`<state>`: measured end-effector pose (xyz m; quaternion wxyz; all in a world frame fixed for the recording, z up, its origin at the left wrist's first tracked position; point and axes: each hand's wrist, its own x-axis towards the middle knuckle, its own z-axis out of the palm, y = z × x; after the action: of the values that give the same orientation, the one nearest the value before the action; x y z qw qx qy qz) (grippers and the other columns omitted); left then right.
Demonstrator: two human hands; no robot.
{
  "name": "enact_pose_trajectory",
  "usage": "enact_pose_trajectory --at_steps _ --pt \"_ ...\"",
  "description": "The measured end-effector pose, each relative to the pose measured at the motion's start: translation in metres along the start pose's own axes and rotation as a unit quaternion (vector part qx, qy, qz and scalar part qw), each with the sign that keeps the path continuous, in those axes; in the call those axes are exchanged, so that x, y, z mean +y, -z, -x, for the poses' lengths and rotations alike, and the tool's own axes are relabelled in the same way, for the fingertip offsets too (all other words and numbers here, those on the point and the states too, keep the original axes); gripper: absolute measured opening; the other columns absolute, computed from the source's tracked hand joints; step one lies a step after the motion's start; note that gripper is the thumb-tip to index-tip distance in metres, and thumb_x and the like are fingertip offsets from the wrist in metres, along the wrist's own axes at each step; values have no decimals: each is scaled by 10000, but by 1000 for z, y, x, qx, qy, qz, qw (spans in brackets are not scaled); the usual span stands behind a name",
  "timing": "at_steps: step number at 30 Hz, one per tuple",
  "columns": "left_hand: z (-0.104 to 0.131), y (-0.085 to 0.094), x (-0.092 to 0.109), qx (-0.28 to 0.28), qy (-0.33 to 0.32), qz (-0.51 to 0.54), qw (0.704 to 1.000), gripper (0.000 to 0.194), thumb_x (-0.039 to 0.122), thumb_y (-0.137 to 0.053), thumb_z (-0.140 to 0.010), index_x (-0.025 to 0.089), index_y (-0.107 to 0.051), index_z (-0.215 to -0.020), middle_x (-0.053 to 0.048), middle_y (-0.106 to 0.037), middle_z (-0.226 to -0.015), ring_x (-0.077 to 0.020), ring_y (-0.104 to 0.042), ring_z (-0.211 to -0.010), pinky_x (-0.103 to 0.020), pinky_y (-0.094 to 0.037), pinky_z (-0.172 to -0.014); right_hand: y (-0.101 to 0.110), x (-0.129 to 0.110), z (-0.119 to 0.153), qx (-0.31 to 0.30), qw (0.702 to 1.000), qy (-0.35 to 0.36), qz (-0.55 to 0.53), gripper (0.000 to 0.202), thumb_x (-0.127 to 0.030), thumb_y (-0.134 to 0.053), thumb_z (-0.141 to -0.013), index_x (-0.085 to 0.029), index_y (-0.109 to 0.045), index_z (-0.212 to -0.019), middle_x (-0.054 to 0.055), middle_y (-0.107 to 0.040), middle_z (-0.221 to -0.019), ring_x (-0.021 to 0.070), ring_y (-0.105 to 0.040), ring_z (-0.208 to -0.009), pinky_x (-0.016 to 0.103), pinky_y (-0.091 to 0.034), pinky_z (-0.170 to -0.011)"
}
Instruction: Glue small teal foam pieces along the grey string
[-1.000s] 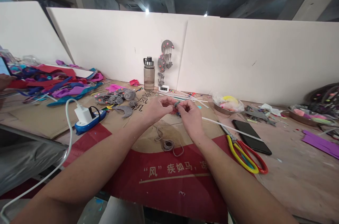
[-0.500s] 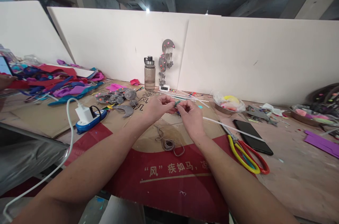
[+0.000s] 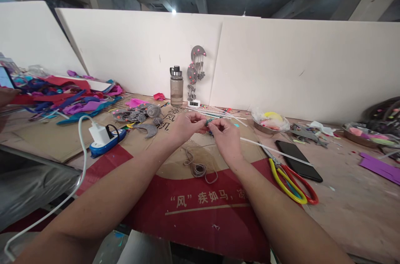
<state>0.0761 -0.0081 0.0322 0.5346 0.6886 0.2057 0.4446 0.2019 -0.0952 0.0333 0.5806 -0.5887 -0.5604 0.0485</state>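
Observation:
My left hand (image 3: 190, 127) and my right hand (image 3: 227, 135) meet above the cardboard (image 3: 175, 158), fingertips pinched together. Between them is a small dark green piece (image 3: 208, 122), mostly covered by the fingers; its kind is too small to make out. Both hands are closed on it from either side. Below them lies a loose coil of grey cord (image 3: 198, 169), one strand running up toward the fingers. To the right of my right hand are scissors (image 3: 289, 180) with one yellow and one red handle. A grey felt crescent (image 3: 150, 131) lies left of my left hand.
A black phone (image 3: 298, 160) lies under a thin white stick. A water bottle (image 3: 176, 88) and a small digital clock (image 3: 194, 104) stand at the back. Coloured fabric scraps (image 3: 78, 97) and a blue power strip (image 3: 108, 145) are leftward; a bowl (image 3: 265, 128) sits rightward.
My fingers have shifted very slightly around the small green piece, and less of it shows. Everything else keeps its place.

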Motion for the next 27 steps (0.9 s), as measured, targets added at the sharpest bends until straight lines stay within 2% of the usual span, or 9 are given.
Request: enact_pose_trajectory --at_steps 19,27 --pt "1 -5 3 4 34 27 999 175 251 -743 -706 124 -628 -742 -4 -670 -716 -113 -668 -622 -305 -609 -708 2 -3 -1 -2 999 -32 3 167 -291 -574 -781 -187 -620 -659 -12 -603 -657 136 -492 -632 274 -365 -633" --pt "1 -4 3 -8 34 30 999 253 339 -767 -694 124 -657 -771 -16 -692 -740 -125 -675 -652 -332 -603 -748 3 -2 -2 2 999 -46 1 172 -294 -579 -765 -192 -597 -628 -18 -587 -632 136 -475 -618 276 -358 -634"
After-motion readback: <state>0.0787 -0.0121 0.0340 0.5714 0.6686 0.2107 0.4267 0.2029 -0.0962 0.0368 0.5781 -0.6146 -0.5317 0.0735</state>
